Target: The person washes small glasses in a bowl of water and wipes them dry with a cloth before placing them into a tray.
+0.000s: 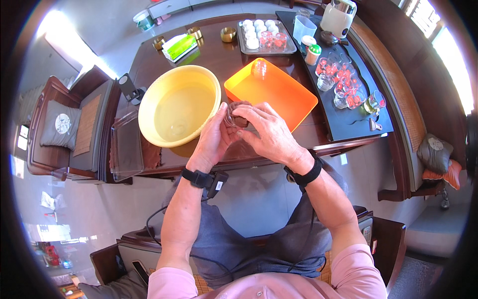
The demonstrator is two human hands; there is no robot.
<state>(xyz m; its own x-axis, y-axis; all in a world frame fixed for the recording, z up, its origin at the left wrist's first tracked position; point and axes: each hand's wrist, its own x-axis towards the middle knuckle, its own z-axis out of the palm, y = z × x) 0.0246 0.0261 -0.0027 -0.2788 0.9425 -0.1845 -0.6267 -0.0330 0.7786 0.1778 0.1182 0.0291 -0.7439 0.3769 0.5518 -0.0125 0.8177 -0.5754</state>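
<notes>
My left hand (213,142) cradles a small glass cup (230,119), held over the table's near side between a basin and a tray. With my right hand (270,132) I pinch a brown cloth (242,107) against the cup; the fingers hide part of both. A large yellow plastic basin (150,97) stands just left of my hands and holds water. Under the water a glass cup (178,127) is faintly visible. Right behind my hands lies an orange plastic tray (282,95), with a glass cup (259,69) in its far corner.
A steel tray (244,48) of white cups and red-patterned glasses stands at the back. On the dark tea tray (336,125) are several glasses (341,80), a toothpick holder (313,55) and an electric kettle (338,18). Left are a phone stand (128,88) and a transparent lid (127,147).
</notes>
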